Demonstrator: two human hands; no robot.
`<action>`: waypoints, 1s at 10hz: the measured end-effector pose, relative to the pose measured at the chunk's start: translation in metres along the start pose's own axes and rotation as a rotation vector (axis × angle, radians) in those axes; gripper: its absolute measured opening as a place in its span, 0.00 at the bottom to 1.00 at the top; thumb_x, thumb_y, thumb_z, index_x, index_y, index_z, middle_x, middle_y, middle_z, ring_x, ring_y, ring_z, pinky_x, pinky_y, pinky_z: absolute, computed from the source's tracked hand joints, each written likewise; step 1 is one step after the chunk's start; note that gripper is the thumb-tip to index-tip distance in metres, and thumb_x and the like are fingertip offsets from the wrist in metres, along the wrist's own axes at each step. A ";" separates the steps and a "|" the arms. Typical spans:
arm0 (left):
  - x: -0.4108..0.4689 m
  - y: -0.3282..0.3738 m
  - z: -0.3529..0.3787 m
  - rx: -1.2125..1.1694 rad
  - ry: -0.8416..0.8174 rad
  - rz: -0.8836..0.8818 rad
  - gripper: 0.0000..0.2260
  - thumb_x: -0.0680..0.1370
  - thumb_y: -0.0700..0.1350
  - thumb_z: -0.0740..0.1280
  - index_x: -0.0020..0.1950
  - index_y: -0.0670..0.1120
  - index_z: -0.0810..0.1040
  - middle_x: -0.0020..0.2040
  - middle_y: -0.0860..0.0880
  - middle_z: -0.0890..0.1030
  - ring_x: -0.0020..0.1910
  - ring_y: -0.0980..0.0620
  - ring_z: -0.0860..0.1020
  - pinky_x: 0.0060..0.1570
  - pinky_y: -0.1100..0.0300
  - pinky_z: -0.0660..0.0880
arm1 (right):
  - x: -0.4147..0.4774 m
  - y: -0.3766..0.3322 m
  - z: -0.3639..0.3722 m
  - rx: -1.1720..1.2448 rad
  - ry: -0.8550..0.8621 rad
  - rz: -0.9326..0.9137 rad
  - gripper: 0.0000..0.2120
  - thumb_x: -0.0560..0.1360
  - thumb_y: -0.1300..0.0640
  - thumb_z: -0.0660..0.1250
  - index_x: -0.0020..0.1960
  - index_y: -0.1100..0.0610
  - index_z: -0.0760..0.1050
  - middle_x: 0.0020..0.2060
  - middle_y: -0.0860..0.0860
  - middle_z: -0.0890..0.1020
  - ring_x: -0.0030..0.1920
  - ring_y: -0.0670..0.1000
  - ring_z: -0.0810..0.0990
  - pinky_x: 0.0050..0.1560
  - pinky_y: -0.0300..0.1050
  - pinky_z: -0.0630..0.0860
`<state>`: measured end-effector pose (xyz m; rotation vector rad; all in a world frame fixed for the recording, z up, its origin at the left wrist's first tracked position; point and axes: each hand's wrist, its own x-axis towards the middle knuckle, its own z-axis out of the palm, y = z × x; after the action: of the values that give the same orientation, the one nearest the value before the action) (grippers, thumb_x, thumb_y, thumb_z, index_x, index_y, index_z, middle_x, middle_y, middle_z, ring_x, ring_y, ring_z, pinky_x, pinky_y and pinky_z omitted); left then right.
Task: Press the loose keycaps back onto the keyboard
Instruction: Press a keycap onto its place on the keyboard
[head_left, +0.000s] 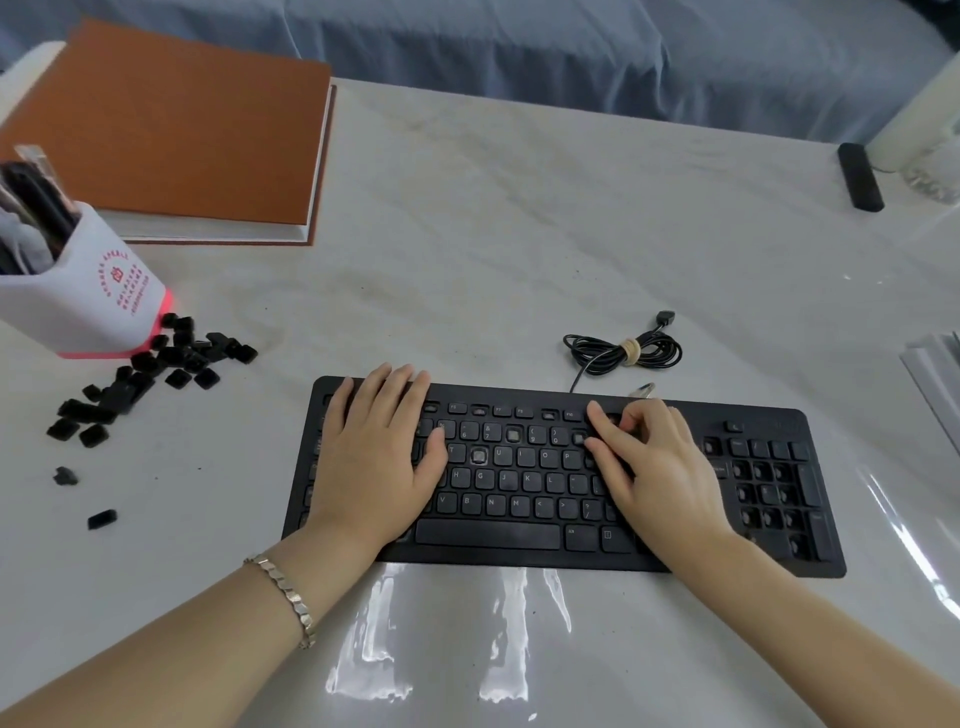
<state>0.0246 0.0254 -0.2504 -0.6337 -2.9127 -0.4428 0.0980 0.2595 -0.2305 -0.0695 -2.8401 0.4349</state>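
A: where are the loose keycaps (156, 374)?
B: Black pile on the table (519, 234), well left of the keyboard (519, 560), at the foot of the white pen pot (88, 306). Two strays lie nearer the person. Kb sits flat, mid-table, square to them.
A: how to seat one properly?
B: IMO: line the cap up over its socket, legend right way up, then push straight down w/ one fingertip till it's level w/ its neighbours. An off-centre push prob tilts it or strains the clip. A flat hand on the kb works as a brace, the top looks glossy.
A: kb condition?
B: Black, full-size. Bare sockets (479, 456) in the number and QWERTY rows, pale centres showing. Numpad looks mostly bare too, blurry tho.
A: hands?
B: Left grip (379, 457) is spread flat over the kb's left end, fingers straight, holding nothing. Right grip (654, 467) has fingers bent, tips down on the top rows at the right of the main block. Cap under them? Hidden, can't tell.
A: rest?
B: Coiled cable (623, 353) just behind kb, orange book (171, 130) far left.
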 end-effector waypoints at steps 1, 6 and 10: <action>0.000 0.000 0.000 -0.003 0.002 0.000 0.24 0.76 0.51 0.54 0.65 0.40 0.75 0.63 0.43 0.77 0.65 0.42 0.72 0.67 0.47 0.58 | 0.000 -0.002 0.003 -0.061 0.016 -0.011 0.18 0.75 0.50 0.58 0.54 0.56 0.82 0.39 0.54 0.73 0.38 0.54 0.73 0.23 0.40 0.68; 0.001 -0.001 0.004 -0.033 0.072 0.012 0.23 0.76 0.51 0.55 0.63 0.40 0.76 0.61 0.44 0.78 0.65 0.47 0.67 0.66 0.48 0.58 | 0.011 -0.045 -0.031 1.842 -0.122 1.055 0.22 0.74 0.79 0.48 0.55 0.63 0.74 0.38 0.54 0.72 0.39 0.47 0.74 0.36 0.34 0.78; 0.001 -0.002 0.006 -0.031 0.064 0.010 0.23 0.76 0.51 0.55 0.63 0.40 0.76 0.61 0.44 0.78 0.65 0.47 0.67 0.67 0.49 0.57 | 0.004 -0.074 -0.030 1.849 0.006 1.135 0.10 0.77 0.73 0.56 0.51 0.67 0.75 0.50 0.61 0.81 0.51 0.55 0.82 0.50 0.43 0.79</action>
<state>0.0225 0.0256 -0.2562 -0.6262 -2.8459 -0.4979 0.1017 0.1977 -0.1798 -1.1338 -1.0371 2.7095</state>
